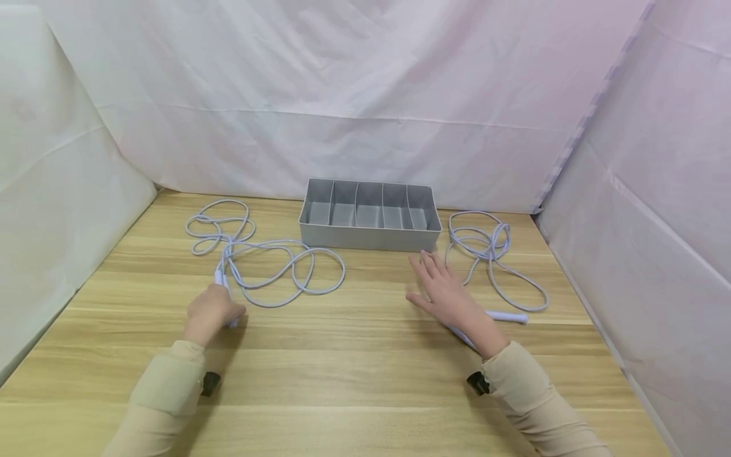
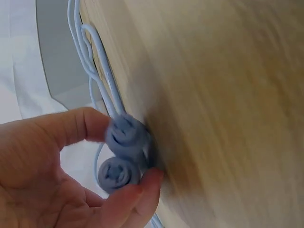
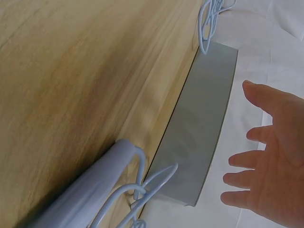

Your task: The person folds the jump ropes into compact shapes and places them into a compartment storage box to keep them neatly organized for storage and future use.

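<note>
Pinching two rope handles (image 2: 116, 175), left hand (image 1: 211, 310); right hand (image 1: 448, 295) spread near box edge (image 1: 371, 229) (roomy tabletop (image 1: 325, 362) between hands).

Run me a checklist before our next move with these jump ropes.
1. Left hand grips both left jump rope handles: ok.
2. Right hand free: ok, fingers spread, holding nothing.
3. Left cord neatly coiled: not ok, loose loops cross.
4. Right jump rope handles parallel: not ok, they angle apart.
5. Gray five-compartment organizer open side up: ok.
6. Right cord free of knots: cannot tell, strands bunch together.
</note>
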Demonstrator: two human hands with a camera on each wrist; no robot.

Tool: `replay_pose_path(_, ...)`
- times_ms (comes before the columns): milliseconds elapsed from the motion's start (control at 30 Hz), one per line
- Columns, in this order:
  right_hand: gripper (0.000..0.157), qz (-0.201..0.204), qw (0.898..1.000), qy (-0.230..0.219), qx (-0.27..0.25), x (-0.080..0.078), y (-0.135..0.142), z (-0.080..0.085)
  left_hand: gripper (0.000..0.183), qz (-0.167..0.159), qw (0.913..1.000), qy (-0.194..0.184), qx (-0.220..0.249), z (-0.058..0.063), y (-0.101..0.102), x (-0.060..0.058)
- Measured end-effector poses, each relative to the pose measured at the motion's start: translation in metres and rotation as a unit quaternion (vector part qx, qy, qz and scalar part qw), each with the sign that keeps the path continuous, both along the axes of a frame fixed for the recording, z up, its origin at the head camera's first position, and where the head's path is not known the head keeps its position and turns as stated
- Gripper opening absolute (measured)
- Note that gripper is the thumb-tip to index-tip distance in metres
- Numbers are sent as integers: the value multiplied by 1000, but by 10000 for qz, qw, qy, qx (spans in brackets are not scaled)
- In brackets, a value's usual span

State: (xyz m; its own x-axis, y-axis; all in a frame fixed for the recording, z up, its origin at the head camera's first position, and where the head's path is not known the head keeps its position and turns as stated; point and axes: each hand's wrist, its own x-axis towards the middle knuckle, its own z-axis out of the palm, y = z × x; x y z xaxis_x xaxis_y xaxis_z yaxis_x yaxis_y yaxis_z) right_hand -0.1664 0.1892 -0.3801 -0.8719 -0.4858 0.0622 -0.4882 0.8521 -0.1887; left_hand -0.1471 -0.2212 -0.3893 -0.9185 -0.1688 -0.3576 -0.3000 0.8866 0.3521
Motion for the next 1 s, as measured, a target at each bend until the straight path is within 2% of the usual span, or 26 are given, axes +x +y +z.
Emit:
replay_pose_path(300,69,48,9999,30,95,3,-3,-2,16,-71,9998,150,-80,1,-5,1)
replay_pose_path(500,69,21,9999,67,117,4,-3,-3,20,-225,9996,59,186,4,-14,4)
replay_pose_path(667,68,-30,10000,11,51,6,-1,-2,25,-305,9973,-34,668,6,-23,5)
replay_pose_path(800,68,-34,10000,5,46,6,-1,-2,26,-261,9929,-40,1160,2,-32,5)
replay_pose_path(1000,69,-38,9999,82,79,6,0,-5,22,-243,9758,-443,2127,-3,-45,4)
